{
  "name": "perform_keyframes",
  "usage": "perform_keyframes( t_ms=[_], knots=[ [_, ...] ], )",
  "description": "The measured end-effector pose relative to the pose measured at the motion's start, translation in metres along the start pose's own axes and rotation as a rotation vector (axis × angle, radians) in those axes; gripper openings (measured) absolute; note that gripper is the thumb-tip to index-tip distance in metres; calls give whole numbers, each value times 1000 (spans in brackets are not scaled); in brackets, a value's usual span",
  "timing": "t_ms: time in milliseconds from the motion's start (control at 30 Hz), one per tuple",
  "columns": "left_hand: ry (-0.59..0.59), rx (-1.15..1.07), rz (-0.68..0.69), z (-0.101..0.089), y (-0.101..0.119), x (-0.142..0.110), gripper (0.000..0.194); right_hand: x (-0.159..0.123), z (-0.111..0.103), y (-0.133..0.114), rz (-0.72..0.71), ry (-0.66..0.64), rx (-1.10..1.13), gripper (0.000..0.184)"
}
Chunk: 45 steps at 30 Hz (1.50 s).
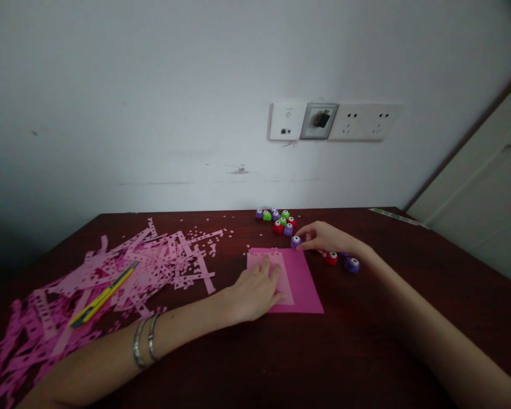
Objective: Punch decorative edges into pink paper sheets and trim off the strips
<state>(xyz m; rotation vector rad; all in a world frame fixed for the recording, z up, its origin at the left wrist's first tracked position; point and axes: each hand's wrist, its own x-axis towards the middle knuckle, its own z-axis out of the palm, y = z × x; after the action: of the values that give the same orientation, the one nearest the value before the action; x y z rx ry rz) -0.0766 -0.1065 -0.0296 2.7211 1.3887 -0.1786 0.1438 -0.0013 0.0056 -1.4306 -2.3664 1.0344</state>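
My left hand [255, 291] lies with fingers spread on a light pink sheet of paper [286, 284]. Beneath that sheet is a larger, darker pink sheet [309, 295]. A row of small cut marks or bits shows along the light sheet's far edge. The fingers of my right hand [317, 236] close on a small purple craft punch [296, 242] with a white top and dark dot, just beyond the sheets' far edge. Under and beside my right wrist sit a red punch [331, 259] and a purple punch [351, 264].
Several purple, green and red punches [277, 226] cluster near the wall. Punched pink strips [153, 255] and small bits cover the table's left side, with a yellow utility knife [104, 294] on top. A patterned strip [398, 217] lies far right. Wall sockets [366, 122] are above.
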Motion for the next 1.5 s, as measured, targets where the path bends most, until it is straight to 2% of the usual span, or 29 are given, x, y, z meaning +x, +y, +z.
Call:
perform_keyframes(
  t_ms=[167,467,667,1000,1100,1267,1400,1500],
  knots=[
    [28,-7,1,-1,0,-1,56,-12,-3,4,42,50,-31,41],
    [68,-62,-45,-3,5,-2,54,-65,25,19,202,135,9,47],
    [93,-71,-27,-2,3,-1,51,-93,30,39,278,207,12,50],
    [76,-65,-44,-3,4,-1,51,-100,37,59,321,210,26,55],
    [86,-57,-34,-2,3,-1,51,-101,32,52,303,244,-29,53],
    [120,-35,-6,3,0,0,51,-99,22,13,96,387,-224,35],
    [190,6,8,8,0,1,49,-77,36,-17,-20,396,-261,25],
    [247,64,25,11,3,2,51,-50,56,-21,-77,347,-302,22]
  ],
)
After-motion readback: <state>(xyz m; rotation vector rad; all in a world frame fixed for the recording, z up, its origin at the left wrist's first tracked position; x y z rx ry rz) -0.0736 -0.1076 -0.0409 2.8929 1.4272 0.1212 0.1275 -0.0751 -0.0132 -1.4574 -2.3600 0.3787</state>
